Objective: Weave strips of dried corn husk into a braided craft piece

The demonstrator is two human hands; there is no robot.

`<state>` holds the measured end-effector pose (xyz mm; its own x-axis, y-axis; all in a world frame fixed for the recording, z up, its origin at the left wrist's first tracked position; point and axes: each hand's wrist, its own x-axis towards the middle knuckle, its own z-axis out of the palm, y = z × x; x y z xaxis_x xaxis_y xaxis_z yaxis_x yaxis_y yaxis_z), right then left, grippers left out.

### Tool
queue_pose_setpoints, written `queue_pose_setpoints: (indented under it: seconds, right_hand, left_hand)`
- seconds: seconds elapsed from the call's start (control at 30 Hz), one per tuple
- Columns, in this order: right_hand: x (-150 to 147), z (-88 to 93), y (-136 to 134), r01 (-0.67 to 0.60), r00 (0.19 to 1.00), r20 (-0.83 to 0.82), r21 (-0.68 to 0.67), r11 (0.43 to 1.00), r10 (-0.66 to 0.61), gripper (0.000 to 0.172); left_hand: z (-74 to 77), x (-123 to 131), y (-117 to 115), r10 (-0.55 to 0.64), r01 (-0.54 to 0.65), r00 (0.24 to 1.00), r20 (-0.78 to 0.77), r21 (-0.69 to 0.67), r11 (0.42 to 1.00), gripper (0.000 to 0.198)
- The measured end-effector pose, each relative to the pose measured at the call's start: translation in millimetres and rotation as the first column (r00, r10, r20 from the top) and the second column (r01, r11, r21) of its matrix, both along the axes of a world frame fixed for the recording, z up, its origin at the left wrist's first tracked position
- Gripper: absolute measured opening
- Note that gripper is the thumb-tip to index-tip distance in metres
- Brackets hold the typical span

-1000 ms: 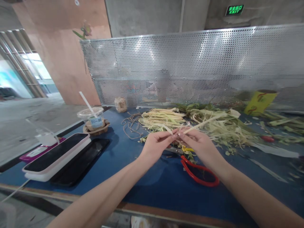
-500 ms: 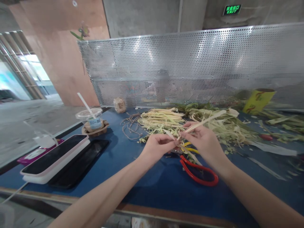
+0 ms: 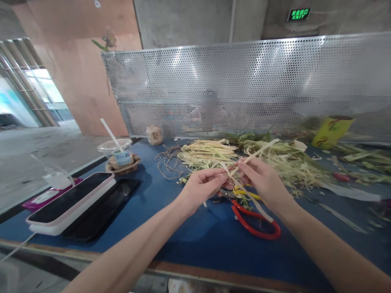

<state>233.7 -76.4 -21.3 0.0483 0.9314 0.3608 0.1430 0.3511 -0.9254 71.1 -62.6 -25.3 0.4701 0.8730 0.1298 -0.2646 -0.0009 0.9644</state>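
My left hand (image 3: pixel 203 185) pinches pale plant strips, which look like corn husk, between thumb and fingers. Close beside it, the fingers of my right hand (image 3: pixel 264 181) are closed on the same strips. One husk strip (image 3: pixel 261 150) slants up to the right over my right hand; another strip (image 3: pixel 258 206) hangs down to the right, crossing the first near my fingertips. Below the hands lie red-handled scissors (image 3: pixel 258 233) and a yellow-handled tool (image 3: pixel 249 194), both partly covered. A bundle of cut husk strips (image 3: pixel 210 151) rests just behind my hands.
Loose husks (image 3: pixel 293 165) heap at the right, near a yellow cylinder (image 3: pixel 332 132). Twine (image 3: pixel 168 162) lies left of the bundle. At the left are a lidded cup (image 3: pixel 120 158) with a straw, a phone (image 3: pixel 71 197) and a black tablet-like slab (image 3: pixel 102 213). A perforated metal panel (image 3: pixel 214 73) stands behind.
The upper strip now angles more steeply and its tip has shifted left. The lower strip hangs further out across the red handle. My hands stay close together, with the fingers slightly shifted.
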Motion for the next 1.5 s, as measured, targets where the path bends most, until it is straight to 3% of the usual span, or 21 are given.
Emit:
queue_pose_setpoints:
  seconds: [0.17,0.33,0.57,0.77,0.93,1.03,1.17,1.33,1.5]
  right_hand:
    - [-4.0,2.1,-2.9,-0.143,0.989,0.008,-0.091,0.985,0.145,0.029]
    - [-6.7,-1.5,-5.7,-0.229,0.967,0.08,-0.135,0.964,0.241,0.031]
    - [-4.2,-5.9,-1.3,-0.172,0.971,0.156,-0.061,0.983,0.18,0.027]
    - [-3.5,-4.6,-1.3,-0.199,0.972,0.11,-0.078,0.977,0.207,0.027]
    - [-5.2,-6.0,-2.0,-0.301,0.952,0.01,-0.158,0.941,0.306,0.028]
    - [-6.9,-7.2,-1.7,-0.307,0.951,-0.095,-0.187,0.933,0.294,0.028]
    - [-8.6,-4.2,-3.0,-0.247,0.967,-0.103,-0.184,0.951,0.231,0.032]
    - [-11.5,-4.5,-5.0,-0.273,0.961,-0.017,-0.192,0.943,0.275,0.033]
    - [-13.0,-11.4,-3.6,-0.308,0.95,-0.116,-0.206,0.929,0.29,0.028]
  left_hand:
    - [2.2,-1.4,0.9,0.001,-0.001,1.0,0.006,0.003,1.0,0.03]
    - [3.9,-3.0,0.2,0.099,-0.079,0.986,-0.135,0.143,0.987,0.025]
    - [0.6,-4.2,-0.6,0.155,-0.096,0.964,-0.214,0.262,0.96,0.029]
    - [3.7,-2.4,-3.9,0.095,-0.051,0.972,-0.214,0.2,0.978,0.026]
    - [9.2,-2.9,-2.6,0.29,-0.227,0.926,-0.242,0.259,0.939,0.034]
    - [7.5,-4.4,0.0,0.38,-0.301,0.887,-0.261,0.297,0.906,0.033]
    - [2.9,-3.2,0.3,0.338,-0.277,0.91,-0.241,0.254,0.927,0.033]
    - [1.0,1.5,-1.1,0.254,-0.243,0.958,-0.137,0.09,0.966,0.029]
    - [1.2,2.5,0.5,0.238,-0.232,0.969,-0.072,0.081,0.969,0.021]
